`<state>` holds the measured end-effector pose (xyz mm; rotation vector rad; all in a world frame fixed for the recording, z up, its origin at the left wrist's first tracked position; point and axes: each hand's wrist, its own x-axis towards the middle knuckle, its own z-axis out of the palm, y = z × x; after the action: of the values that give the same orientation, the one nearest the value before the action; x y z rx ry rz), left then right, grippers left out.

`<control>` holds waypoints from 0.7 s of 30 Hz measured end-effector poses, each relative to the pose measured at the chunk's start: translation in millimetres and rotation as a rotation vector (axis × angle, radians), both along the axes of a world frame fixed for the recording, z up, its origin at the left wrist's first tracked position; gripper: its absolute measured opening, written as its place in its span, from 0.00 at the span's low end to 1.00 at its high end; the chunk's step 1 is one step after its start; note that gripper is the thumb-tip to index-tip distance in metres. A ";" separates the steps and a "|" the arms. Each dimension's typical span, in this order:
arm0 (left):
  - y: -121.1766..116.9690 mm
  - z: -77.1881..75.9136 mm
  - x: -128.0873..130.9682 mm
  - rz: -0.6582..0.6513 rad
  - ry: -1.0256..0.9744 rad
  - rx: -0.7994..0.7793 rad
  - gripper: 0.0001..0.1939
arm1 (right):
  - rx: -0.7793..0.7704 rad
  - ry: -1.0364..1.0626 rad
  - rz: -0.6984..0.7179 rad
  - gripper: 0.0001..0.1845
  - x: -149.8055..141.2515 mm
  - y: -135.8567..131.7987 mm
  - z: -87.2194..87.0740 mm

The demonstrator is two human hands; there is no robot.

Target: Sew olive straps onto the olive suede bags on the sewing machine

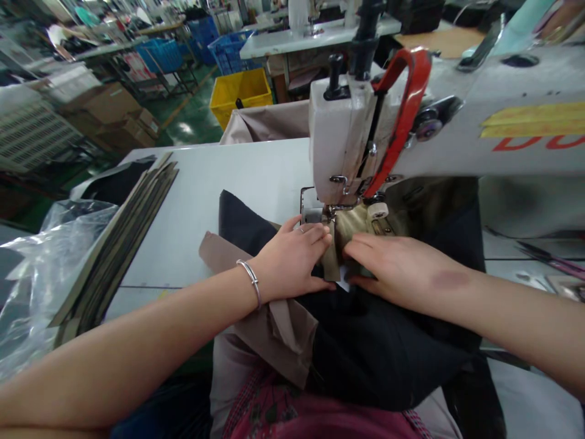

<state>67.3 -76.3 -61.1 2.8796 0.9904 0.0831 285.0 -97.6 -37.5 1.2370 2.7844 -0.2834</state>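
Under the needle of a white sewing machine [336, 140] lies dark fabric [388, 347] with an olive strip [331, 259] along it. My left hand [295, 259], a bracelet at its wrist, presses on the fabric just left of the strip, fingertips close to the presser foot [329, 213]. On the other side, my right hand [388, 262] pinches the fabric's edge, thumb beneath and fingers above. A small white tag [342, 280] shows between the hands. A brownish piece of cloth [283, 335] hangs under my left wrist toward my lap.
A stack of olive strips [123, 238] lies on the table's left, beside clear plastic wrap [68, 244]. Scissors [548, 259] lie at the right. Beyond the table stand a yellow bin [242, 91], cardboard boxes [109, 113] and blue crates [167, 55]. The machine's arm spans the upper right.
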 end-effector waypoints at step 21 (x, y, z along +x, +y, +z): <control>-98.9 20.4 -36.5 -0.152 0.205 0.039 0.15 | 0.348 0.230 0.288 0.09 13.6 25.6 -35.7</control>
<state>30.9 -175.3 -40.7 3.0354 0.8021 -0.2102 298.6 -72.1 -73.2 0.8795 3.2652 0.0911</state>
